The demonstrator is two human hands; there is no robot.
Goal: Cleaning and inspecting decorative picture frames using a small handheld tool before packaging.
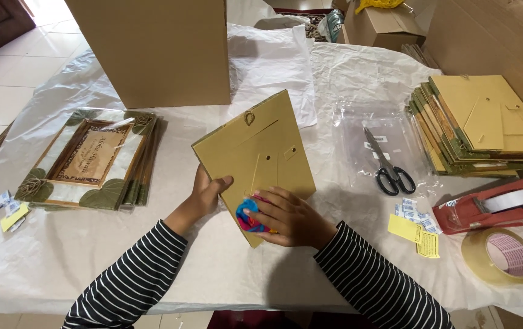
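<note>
Left hand fingers are gripping the frame back edge, while right hand fingers are pinching a colourful cloth, largely hiding it.

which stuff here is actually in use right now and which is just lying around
In use:
- left hand holding the frame, back side up
- right hand pressing a colourful cloth on it

Lying about:
- scissors
- tape dispenser
- tape roll
- yellow slips
- frame stacks
- cardboard box
</note>
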